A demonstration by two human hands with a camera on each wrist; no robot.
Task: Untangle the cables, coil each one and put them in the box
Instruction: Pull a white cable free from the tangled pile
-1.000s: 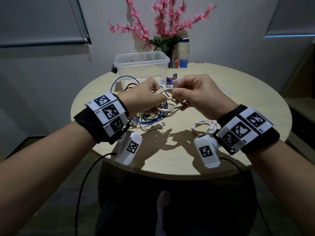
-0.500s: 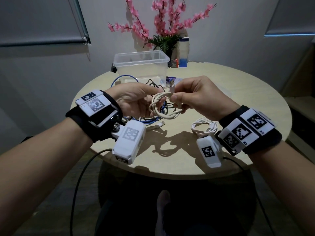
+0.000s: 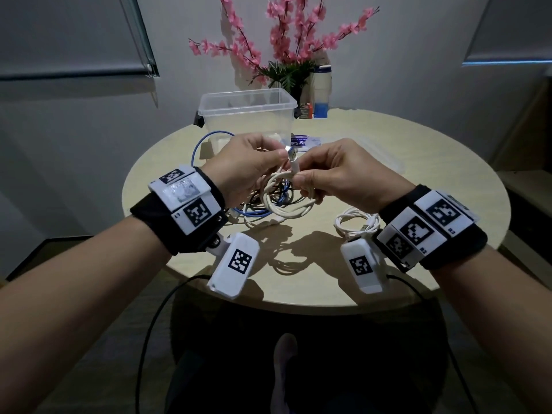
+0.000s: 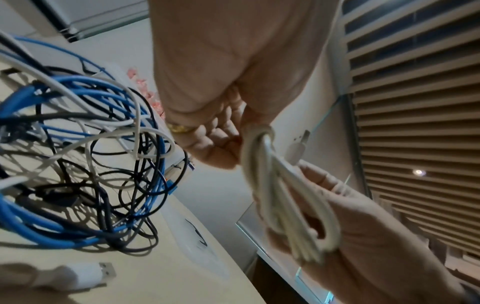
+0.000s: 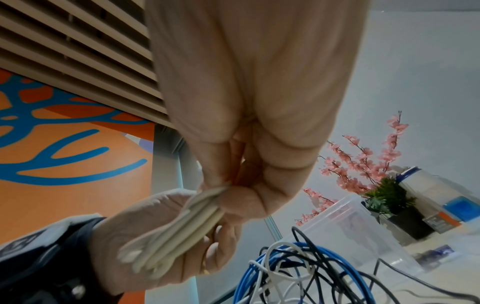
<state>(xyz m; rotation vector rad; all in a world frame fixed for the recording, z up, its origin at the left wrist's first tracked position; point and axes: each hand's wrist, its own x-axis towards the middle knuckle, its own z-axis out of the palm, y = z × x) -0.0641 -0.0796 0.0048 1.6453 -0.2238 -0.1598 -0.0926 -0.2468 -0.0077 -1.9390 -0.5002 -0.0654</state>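
Note:
Both hands hold a coiled white cable (image 3: 286, 215) above the round table (image 3: 418, 162). My right hand (image 3: 301, 180) pinches the bundled loops (image 5: 182, 230) at their top. My left hand (image 3: 277, 156) grips the cable just below its USB plug (image 3: 291, 153), and its fingers curl round the top of the coil (image 4: 285, 201). The plug (image 4: 301, 144) sticks up between the hands. Under them lies a tangle of blue, black and white cables (image 3: 254, 209) (image 4: 78, 144) (image 5: 298, 273). The clear plastic box (image 3: 248, 95) (image 5: 350, 226) stands open behind the tangle.
A second coiled white cable (image 3: 357, 225) lies on the table by my right wrist. A loose white USB plug (image 4: 85, 273) lies near the tangle. Pink flowers in a pot (image 3: 286, 55) and a bottle (image 3: 321, 88) stand at the table's far edge.
My left hand has swung from beneath the coil up to its top, carrying the plug end with it. My right hand has kept its pinch on the loops.

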